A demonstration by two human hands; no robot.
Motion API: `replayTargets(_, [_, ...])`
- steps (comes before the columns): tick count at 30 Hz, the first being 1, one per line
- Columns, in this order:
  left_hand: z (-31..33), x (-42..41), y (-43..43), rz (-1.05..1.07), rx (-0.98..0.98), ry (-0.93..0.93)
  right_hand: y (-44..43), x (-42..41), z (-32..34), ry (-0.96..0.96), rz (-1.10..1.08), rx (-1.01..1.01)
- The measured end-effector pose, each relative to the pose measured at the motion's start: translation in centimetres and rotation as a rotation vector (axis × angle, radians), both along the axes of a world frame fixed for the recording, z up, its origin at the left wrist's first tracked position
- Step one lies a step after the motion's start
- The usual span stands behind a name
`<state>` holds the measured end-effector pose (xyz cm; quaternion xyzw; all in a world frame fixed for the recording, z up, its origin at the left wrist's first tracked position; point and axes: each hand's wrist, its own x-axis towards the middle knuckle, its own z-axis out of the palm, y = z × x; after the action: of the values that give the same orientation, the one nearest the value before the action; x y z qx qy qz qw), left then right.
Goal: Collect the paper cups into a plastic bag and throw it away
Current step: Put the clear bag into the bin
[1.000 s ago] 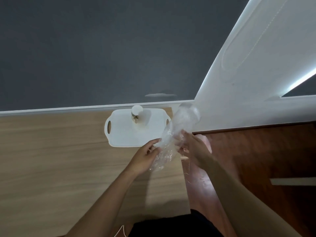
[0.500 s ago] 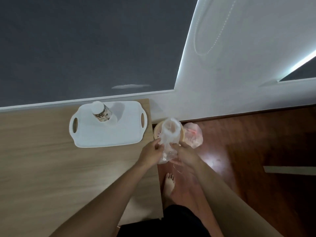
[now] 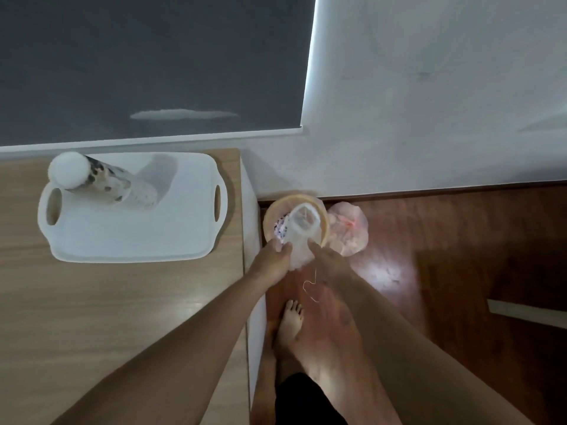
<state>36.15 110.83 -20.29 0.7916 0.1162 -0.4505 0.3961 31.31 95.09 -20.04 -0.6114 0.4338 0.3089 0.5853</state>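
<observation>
Two-handed hold on the plastic bag (image 3: pixel 302 228) at frame centre: pinched by the left hand (image 3: pixel 274 259) on one side and the right hand (image 3: pixel 325 259) on the other, fingers curled into the film. Now points, far end first, into the open top of the round bin (image 3: pixel 296 196) on the floor; a second ago was up at tray height, half a second ago only just over the rim. Cannot tell whether touching the bin's contents. Reads as the throw-away stage, release not yet made. Leaves one patterned paper cup (image 3: pixel 104 182), or a stack, on the white tray (image 3: pixel 138 240) at upper left, so collection possibly incomplete. Pink bag (image 3: pixel 349 228) just right of the bin.
</observation>
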Motion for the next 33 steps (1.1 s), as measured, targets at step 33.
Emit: replayTargets(33, [2.3, -9.1, 32.6, -0.264, 0.299, -0.710, 26.0, -8.5, 3.7, -0.850, 0.865, -0.748])
